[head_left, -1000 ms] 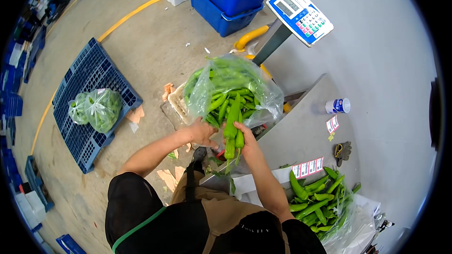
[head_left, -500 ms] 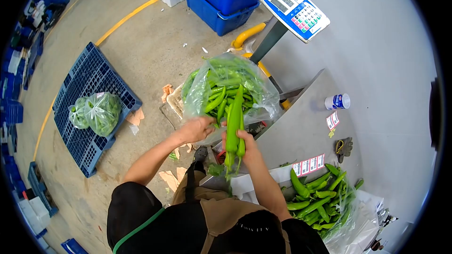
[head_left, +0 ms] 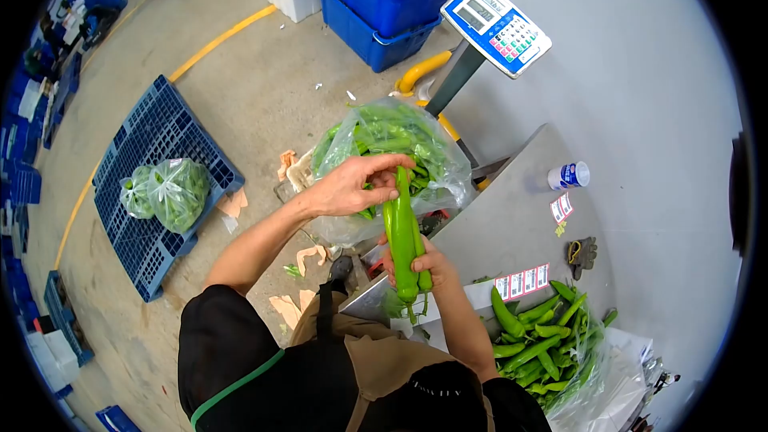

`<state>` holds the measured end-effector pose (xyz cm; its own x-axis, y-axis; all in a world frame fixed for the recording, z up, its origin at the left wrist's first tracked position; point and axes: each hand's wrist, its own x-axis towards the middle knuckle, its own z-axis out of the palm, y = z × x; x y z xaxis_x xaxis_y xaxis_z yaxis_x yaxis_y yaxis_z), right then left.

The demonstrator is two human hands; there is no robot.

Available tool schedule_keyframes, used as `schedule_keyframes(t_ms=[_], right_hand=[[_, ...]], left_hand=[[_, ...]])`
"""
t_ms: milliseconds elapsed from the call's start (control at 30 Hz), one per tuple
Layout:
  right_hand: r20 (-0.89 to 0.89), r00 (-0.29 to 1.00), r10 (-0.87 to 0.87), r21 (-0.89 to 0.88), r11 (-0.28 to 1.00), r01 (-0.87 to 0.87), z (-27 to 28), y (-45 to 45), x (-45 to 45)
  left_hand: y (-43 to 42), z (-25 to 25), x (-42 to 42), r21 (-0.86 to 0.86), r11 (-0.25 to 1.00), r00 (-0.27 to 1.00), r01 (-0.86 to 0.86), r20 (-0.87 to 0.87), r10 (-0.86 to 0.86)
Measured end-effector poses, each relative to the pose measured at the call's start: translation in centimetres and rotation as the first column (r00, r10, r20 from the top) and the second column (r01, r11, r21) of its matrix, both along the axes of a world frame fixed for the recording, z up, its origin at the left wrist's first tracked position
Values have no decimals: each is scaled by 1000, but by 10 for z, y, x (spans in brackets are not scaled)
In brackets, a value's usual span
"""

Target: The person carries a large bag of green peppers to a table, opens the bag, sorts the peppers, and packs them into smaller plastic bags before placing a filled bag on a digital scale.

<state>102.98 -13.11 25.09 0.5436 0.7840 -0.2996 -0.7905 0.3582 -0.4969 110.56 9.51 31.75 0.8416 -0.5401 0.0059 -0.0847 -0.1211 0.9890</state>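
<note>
Long green peppers (head_left: 402, 236) lie in my right hand (head_left: 428, 264), whose fingers wrap round their lower part near the stems. My left hand (head_left: 360, 184) is at the upper tips of the same peppers, thumb and fingers bent round them. Behind my hands stands a large clear plastic bag (head_left: 448, 164) filled with green peppers (head_left: 392, 130). More green peppers (head_left: 536, 344) spill from another clear bag on the grey metal table (head_left: 480, 240) at the lower right.
A scale display (head_left: 496, 28) stands on a post beyond the bag. Blue crates (head_left: 376, 32) are stacked behind. Two bagged bundles (head_left: 178, 194) rest on a blue pallet (head_left: 144, 132) at left. The table holds labels (head_left: 522, 282), a glove (head_left: 582, 256) and a cup (head_left: 569, 176).
My left hand has moved from the bag's near edge up and right onto the tips of the peppers. My right hand, still holding them, has come slightly lower and closer to me.
</note>
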Motion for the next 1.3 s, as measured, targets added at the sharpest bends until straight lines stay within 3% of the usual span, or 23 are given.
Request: schedule_keyframes(t_ms=[167, 267, 367, 467, 600, 733, 833, 867, 1067, 1167, 1233, 1300], right_hand=[[21, 1000, 9, -123, 992, -6, 4, -16, -8], [24, 999, 41, -229, 973, -34, 7, -28, -15], [-2, 998, 61, -313, 948, -58, 9, -40, -23], [36, 995, 89, -309, 948, -74, 16, -47, -30], [-53, 986, 160, -339, 926, -169, 23, -59, -50], [-32, 968, 249, -313, 917, -246, 16, -68, -71], [-87, 961, 263, -276, 921, -277, 18, -68, -80], [-91, 961, 263, -278, 920, -278, 21, -67, -81], [-73, 957, 281, -291, 912, -290, 33, -64, -83], [-64, 964, 259, -295, 918, -266, 31, -66, -80], [-134, 963, 236, -293, 919, -266, 36, -66, -76], [-94, 977, 191, -323, 923, -211, 38, -66, -71]], left_hand=[[2, 4, -2, 2, 990, 989, 140, -42, -139], [5, 16, -5, 295, 910, 932, 292, 126, -340], [1, 7, -11, 419, 801, 858, 428, 91, -506], [-4, 5, -22, 372, 737, 797, 565, -14, -604], [-10, -8, -49, 220, 740, 767, 635, -63, -639], [-13, -15, -80, 186, 754, 772, 630, -41, -635], [-15, -9, -93, 257, 739, 776, 623, -81, -626], [-14, -13, -98, 235, 764, 791, 600, -32, -611], [-14, -11, -105, 133, 796, 806, 591, -138, -576], [-13, -17, -101, 73, 866, 869, 495, -72, -490], [-15, -25, -105, -26, 894, 887, 448, -110, -448], [-15, -27, -94, -129, 908, 893, 399, -170, -416]])
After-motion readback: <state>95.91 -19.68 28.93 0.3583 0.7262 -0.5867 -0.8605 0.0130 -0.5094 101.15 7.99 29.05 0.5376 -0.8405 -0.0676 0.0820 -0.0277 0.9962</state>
